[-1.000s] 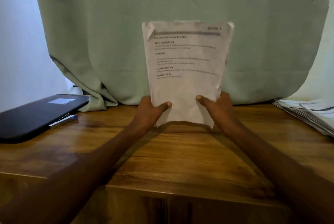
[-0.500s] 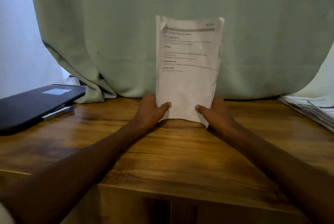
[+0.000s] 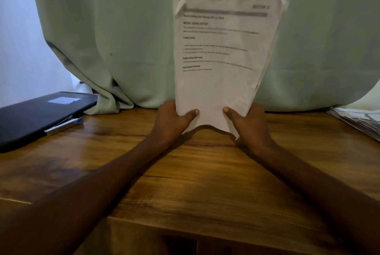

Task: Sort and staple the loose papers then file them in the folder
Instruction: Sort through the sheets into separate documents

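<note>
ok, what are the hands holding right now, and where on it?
Both hands hold the stack of papers upright by its bottom corners: left hand at the lower-left, right hand at the lower-right, thumbs across the front sheet.

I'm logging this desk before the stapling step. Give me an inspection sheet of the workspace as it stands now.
Surface: brown wooden desk, grain visible.
Job's things: white printed paper bundle held upright, top left corner folded; black flat folder at left; silver stapler beside it.
Clutter: loose white paper pile at right edge.
Grips: left hand and right hand each hold the bundle's lower edge, thumbs in front.
Cables: thin dark one, possibly, behind the folder.
Surroundings: pale green curtain behind the desk.
</note>
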`<state>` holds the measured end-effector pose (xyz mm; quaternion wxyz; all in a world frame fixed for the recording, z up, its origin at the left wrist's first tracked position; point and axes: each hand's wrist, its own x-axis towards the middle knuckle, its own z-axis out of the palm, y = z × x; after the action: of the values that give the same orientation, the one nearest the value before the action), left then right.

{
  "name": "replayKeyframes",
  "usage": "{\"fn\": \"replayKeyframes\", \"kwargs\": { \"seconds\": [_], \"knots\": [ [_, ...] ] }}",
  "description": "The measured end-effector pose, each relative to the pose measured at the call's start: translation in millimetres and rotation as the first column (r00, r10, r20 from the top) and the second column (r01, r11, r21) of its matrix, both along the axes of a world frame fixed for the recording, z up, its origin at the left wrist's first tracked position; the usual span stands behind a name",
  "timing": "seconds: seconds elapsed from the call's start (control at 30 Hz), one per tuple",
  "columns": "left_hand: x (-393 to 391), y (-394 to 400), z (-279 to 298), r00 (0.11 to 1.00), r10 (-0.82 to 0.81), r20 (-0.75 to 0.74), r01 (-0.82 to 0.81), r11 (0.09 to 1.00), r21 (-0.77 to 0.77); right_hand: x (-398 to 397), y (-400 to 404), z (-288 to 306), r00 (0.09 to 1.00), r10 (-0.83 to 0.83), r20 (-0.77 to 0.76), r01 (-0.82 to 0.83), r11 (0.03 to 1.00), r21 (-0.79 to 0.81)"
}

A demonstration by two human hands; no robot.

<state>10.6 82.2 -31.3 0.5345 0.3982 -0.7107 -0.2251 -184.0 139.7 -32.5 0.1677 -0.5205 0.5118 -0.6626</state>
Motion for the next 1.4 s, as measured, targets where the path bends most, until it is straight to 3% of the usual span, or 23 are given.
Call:
{"fn": "replayKeyframes", "kwargs": {
  "seconds": [0.07,0.17,0.37,0.53,0.7,0.77,0.87,1.03,1.13,1.2,1.33,1.4],
  "knots": [
    [-1.3,1.6,-0.7,1.0,0.011,0.011,-0.01,1.0,-0.016,1.5,2.5,0.6,0.998,-0.029,-0.049,0.028,0.999,-0.028],
    [-2.8,-1.4,-4.3,0.993,0.016,0.113,-0.021,0.999,0.037,-1.4,2.0,-2.0,0.971,-0.071,-0.229,0.096,0.99,0.101],
    [-0.9,-2.2,-8.0,0.996,-0.006,0.093,0.003,0.999,0.032,-1.8,1.9,-2.8,0.973,-0.077,-0.219,0.106,0.986,0.126],
    [0.0,-4.1,-8.5,0.989,-0.027,0.144,0.013,0.995,0.095,-5.8,-1.7,-6.6,0.962,-0.042,-0.271,0.117,0.956,0.268],
    [6.7,-5.4,-4.4,0.986,-0.127,0.111,0.107,0.98,0.17,-6.8,4.6,4.6,0.995,0.045,-0.087,-0.023,0.971,0.237],
    [10.3,-2.7,-0.3,0.973,-0.204,0.109,0.176,0.958,0.224,-13.3,5.6,16.2,0.987,0.118,0.108,-0.139,0.967,0.215],
    [18.3,-1.4,2.0,0.939,-0.342,0.037,0.312,0.891,0.331,-26.9,10.5,34.0,0.893,0.258,0.37,-0.308,0.947,0.085],
    [22.7,5.0,8.5,0.844,-0.536,0.031,0.457,0.748,0.481,-44.6,14.9,37.1,0.903,0.25,0.348,-0.288,0.956,0.059],
    [25.1,7.2,12.8,0.819,-0.55,-0.162,0.545,0.66,0.517,-48.0,11.6,32.8,0.875,0.28,0.394,-0.342,0.935,0.095],
    [24.9,3.4,17.1,0.835,-0.482,-0.265,0.547,0.684,0.482,-46.6,9.9,28.6,0.879,0.296,0.373,-0.366,0.921,0.133],
    [21.0,-14.9,18.4,0.928,-0.26,-0.266,0.349,0.856,0.382,-37.6,5.6,16.5,0.906,0.299,0.301,-0.377,0.893,0.247],
    [18.2,-22.9,20.9,0.938,-0.168,-0.303,0.277,0.889,0.364,-35.1,2.7,11.7,0.911,0.305,0.278,-0.383,0.877,0.291]
  ]
}}
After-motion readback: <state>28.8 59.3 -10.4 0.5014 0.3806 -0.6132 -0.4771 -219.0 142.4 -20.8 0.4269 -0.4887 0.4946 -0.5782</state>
